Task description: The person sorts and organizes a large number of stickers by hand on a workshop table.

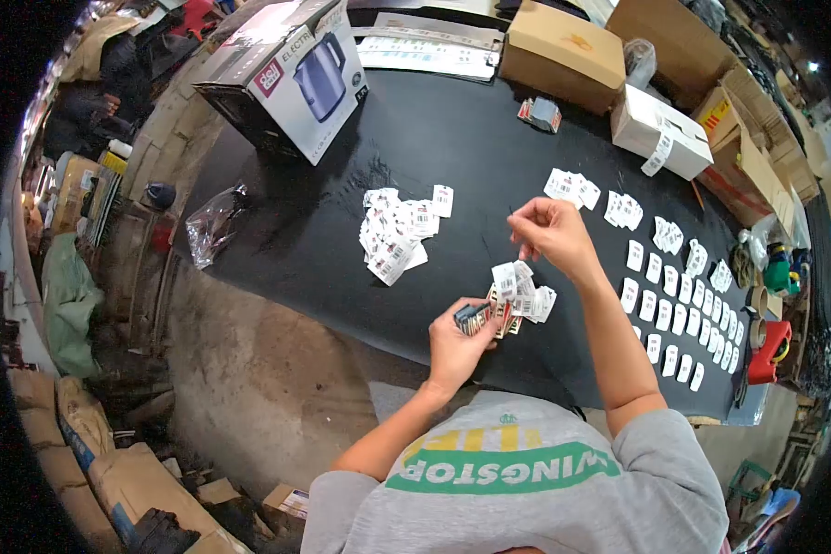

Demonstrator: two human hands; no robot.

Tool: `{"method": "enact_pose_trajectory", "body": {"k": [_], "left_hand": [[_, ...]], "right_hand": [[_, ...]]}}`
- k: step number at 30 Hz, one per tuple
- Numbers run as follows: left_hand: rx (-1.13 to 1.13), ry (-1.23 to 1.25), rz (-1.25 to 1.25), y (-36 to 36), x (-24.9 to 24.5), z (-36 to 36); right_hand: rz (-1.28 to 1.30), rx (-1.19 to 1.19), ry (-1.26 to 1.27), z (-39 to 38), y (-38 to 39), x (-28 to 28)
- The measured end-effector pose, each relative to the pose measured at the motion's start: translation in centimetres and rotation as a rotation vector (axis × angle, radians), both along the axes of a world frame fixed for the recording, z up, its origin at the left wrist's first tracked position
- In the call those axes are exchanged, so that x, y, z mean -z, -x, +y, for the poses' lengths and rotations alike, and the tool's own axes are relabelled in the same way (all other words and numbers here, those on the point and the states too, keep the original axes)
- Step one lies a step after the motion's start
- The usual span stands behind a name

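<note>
My left hand is closed around a small stack of printed hang tags, dark with cream lettering, near the front edge of the black table. White barcode tags fan out just beyond these, some overlapping red-and-cream printed ones. Above them my right hand is raised, its thumb and fingers pinched together. A short, thin dark strand seems to stick out at the fingertips, too small to name. To the left lies a loose heap of white barcode tags.
An electric kettle box stands at the table's back left, near a clear plastic bag. Rows of white tags cover the right side. Behind are a brown carton, a white box and a small card stack. A red tape dispenser sits far right.
</note>
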State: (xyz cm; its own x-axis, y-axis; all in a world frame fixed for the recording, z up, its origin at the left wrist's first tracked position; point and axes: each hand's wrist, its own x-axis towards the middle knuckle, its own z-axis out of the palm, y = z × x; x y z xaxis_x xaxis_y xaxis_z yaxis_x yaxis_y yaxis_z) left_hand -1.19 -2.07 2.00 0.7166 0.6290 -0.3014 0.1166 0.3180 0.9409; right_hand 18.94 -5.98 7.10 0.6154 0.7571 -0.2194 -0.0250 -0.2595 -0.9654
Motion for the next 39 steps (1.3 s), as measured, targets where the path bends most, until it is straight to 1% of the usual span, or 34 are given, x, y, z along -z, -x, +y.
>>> {"method": "enact_pose_trajectory", "body": {"k": [3, 4, 5, 6, 7, 8, 10, 11, 12, 13, 14, 15, 16, 18, 19, 23, 26, 29, 32, 34, 38, 39], "left_hand": [[0.019, -0.02, 0.073, 0.6, 0.4, -0.1], [0.018, -0.046, 0.094, 0.9, 0.1, -0.1], [0.012, -0.049, 0.095, 1.3, 0.2, 0.0], [-0.003, -0.116, 0.126, 1.9, 0.4, 0.2], [-0.019, -0.183, 0.158, 2.2, 0.4, 0.5], [-0.027, -0.187, 0.159, 2.3, 0.2, 0.7], [-0.164, 0.003, 0.068, 2.6, -0.9, 1.1], [-0.156, 0.093, 0.029, 2.8, -0.8, 1.6], [-0.162, 0.09, 0.028, 2.8, -1.0, 2.0], [-0.169, 0.246, -0.011, 2.6, -1.3, 2.4], [-0.175, 0.401, -0.052, 2.6, -1.5, 2.8], [-0.132, 0.444, -0.043, 2.7, -1.4, 3.3], [-0.137, 0.438, -0.045, 2.7, -1.4, 3.5], [-0.164, 0.651, -0.182, 2.7, -1.6, 3.9], [-0.138, 0.68, -0.2, 3.0, -1.8, 4.1], [-0.124, 0.712, -0.237, 3.2, -1.8, 4.4], [-0.091, 0.702, -0.249, 2.7, -1.6, 4.9], [-0.113, 0.611, -0.28, 2.2, -1.8, 4.9], [-0.121, 0.578, -0.267, 1.9, -2.0, 5.0], [-0.122, 0.573, -0.266, 1.7, -2.1, 4.9], [-0.162, 0.584, -0.277, 1.6, -2.2, 4.6], [-0.163, 0.579, -0.276, 1.6, -2.3, 4.7]], "right_hand": [[-0.133, -0.037, 0.157, 0.3, -0.7, 2.5], [-0.135, -0.043, 0.153, 0.7, -0.9, 3.0], [-0.425, -0.077, 0.186, 1.1, -1.1, 3.4], [-0.716, -0.11, 0.214, 1.6, -1.1, 3.2], [-0.727, -0.09, 0.242, 2.6, -1.0, 2.5], [-0.727, -0.095, 0.235, 4.1, -1.0, 2.6], [-0.799, -0.141, 0.007, 7.5, -1.5, 3.2], [-0.799, -0.147, 0.001, 9.5, -1.5, 3.5], [-0.821, -0.195, -0.025, 11.7, -1.5, 3.8], [-0.843, -0.242, -0.052, 13.7, -1.4, 4.2], [-0.845, -0.246, -0.058, 15.8, -1.4, 5.1], [-0.814, -0.241, -0.037, 17.8, -1.3, 6.3], [-0.783, -0.235, -0.017, 19.3, -1.0, 6.8], [-0.809, -0.23, 0.02, 21.0, -0.5, 7.5], [-0.835, -0.221, 0.064, 21.6, -0.3, 7.7], [-0.87, -0.222, 0.111, 22.5, -0.2, 9.2], [-0.948, -0.217, 0.157, 21.7, -0.3, 8.8], [-0.923, -0.164, 0.15, 20.0, -1.1, 8.6], [-0.891, -0.145, 0.157, 19.1, -1.9, 8.4], [-0.899, -0.147, 0.104, 18.8, -2.0, 8.2], [-0.896, -0.142, 0.093, 19.6, -1.7, 8.6], [-0.868, -0.061, 0.112, 20.0, -1.5, 8.6]]}}
